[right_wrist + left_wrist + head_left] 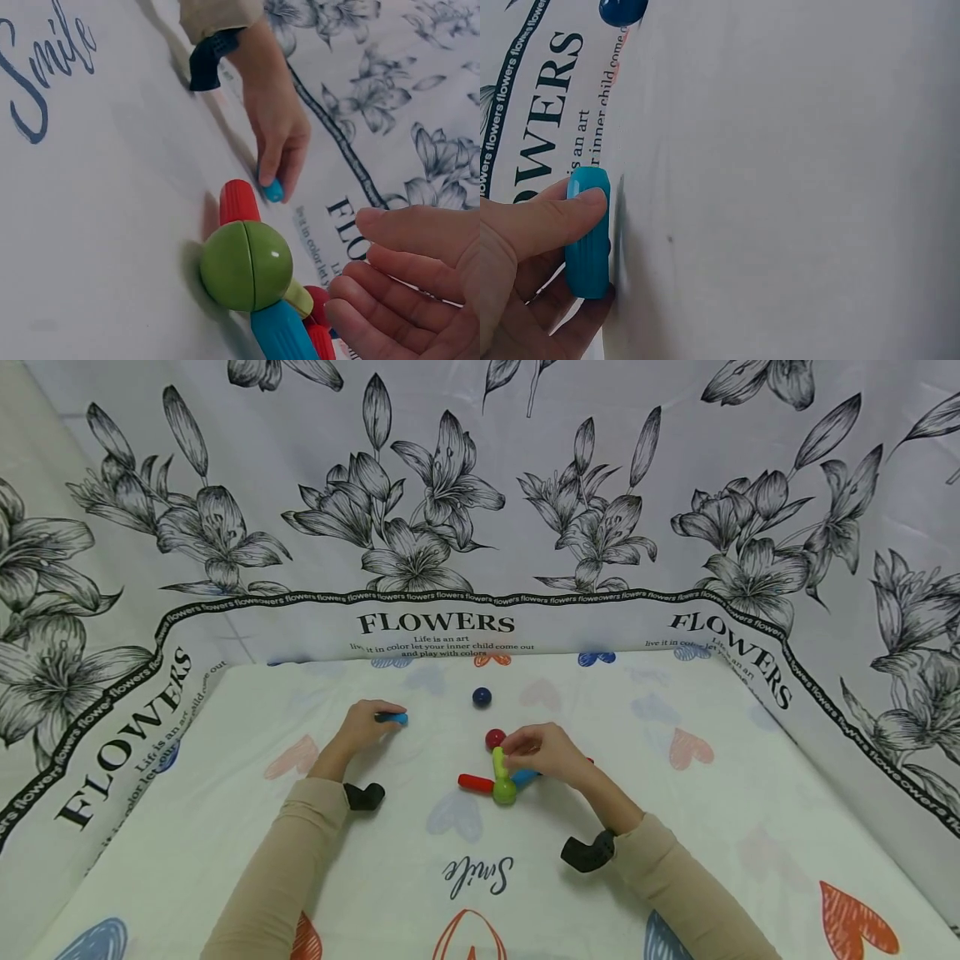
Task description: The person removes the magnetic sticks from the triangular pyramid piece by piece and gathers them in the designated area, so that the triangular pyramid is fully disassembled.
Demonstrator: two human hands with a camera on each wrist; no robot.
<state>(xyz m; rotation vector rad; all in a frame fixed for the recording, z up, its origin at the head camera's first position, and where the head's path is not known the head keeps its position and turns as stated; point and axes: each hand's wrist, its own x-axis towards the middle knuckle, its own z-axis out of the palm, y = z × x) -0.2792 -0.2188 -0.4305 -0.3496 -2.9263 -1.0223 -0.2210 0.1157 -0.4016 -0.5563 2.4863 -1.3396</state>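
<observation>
My left hand pinches a short light-blue rod against the table cloth; in the left wrist view the thumb lies over the blue rod. My right hand rests on a small cluster of toy rods joined at a green ball: a red rod, a yellow-green rod and a blue rod. Seen from the right wrist, the green ball sits below my relaxed fingers. A red ball lies by the right fingertips.
A dark blue ball lies alone farther back on the white cloth with printed hearts. Flower-printed fabric walls enclose the table on three sides.
</observation>
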